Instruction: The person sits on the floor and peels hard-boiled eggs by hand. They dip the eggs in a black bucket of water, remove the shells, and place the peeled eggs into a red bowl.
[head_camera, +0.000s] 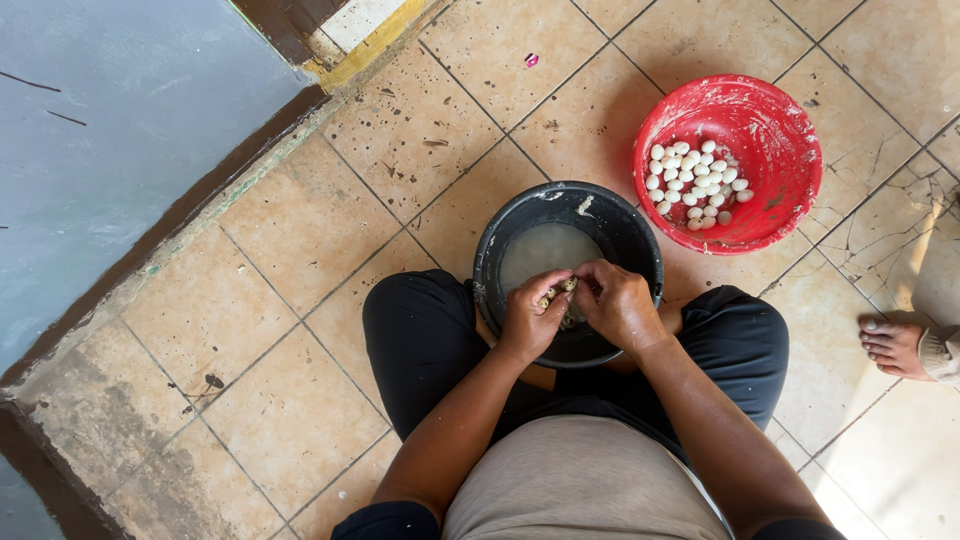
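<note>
Head view, hands (578, 305) gripping small eggs (560, 290) over black bucket (640, 235) of cloudy water, red bowl (790, 150) of peeled eggs (697, 184)

left hand (533, 315): fingers curled, pinching | right hand (617, 303): curled, fingertips meeting left | forearms converging

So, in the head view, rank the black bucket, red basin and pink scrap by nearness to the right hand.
1. Black bucket: directly under the right hand, between the knees.
2. Red basin of small white eggs: up and to the right.
3. Pink scrap: on the tiles near the top edge.
</note>
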